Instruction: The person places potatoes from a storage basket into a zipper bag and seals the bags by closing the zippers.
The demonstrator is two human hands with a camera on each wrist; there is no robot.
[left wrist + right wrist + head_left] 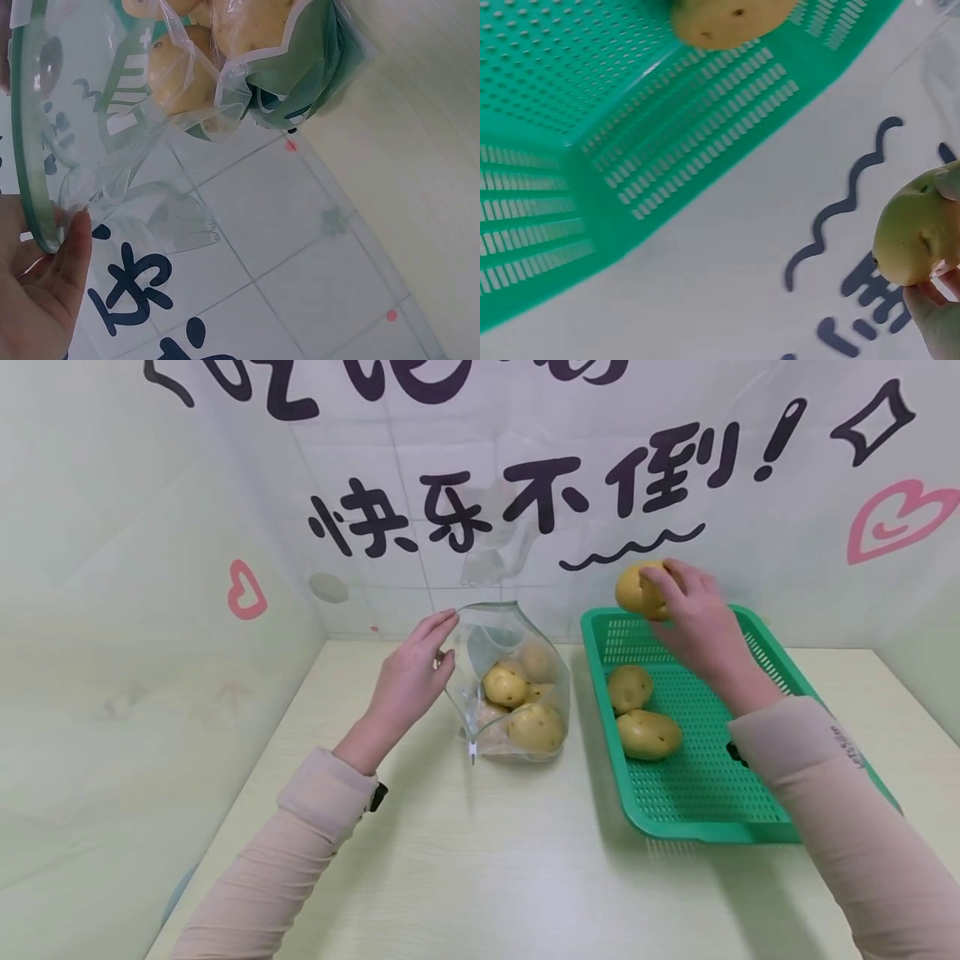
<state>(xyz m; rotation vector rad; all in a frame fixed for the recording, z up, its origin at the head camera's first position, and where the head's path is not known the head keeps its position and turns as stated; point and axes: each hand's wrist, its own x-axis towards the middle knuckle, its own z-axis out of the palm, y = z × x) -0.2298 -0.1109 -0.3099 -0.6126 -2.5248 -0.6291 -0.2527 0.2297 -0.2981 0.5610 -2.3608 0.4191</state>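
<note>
A clear zip bag (551, 714) with a slider on its edge stands open on the table, several potatoes (506, 684) inside. My left hand (408, 677) pinches the bag's rim at its upper left corner; the left wrist view shows the thumb and fingers (71, 259) on the green zip edge. In my right hand (701, 618) is a yellow potato (639, 589), gripped above the far end of the green basket (637, 822). The right wrist view shows this potato (911, 229) up close. Two more potatoes (648, 734) lie along the basket's left side.
Behind the bag and basket rises a wall sheet (540, 581) with black lettering and pink hearts. The pale wooden table (495, 852) extends in front of the bag. Another wall (150, 635) borders the table on the left.
</note>
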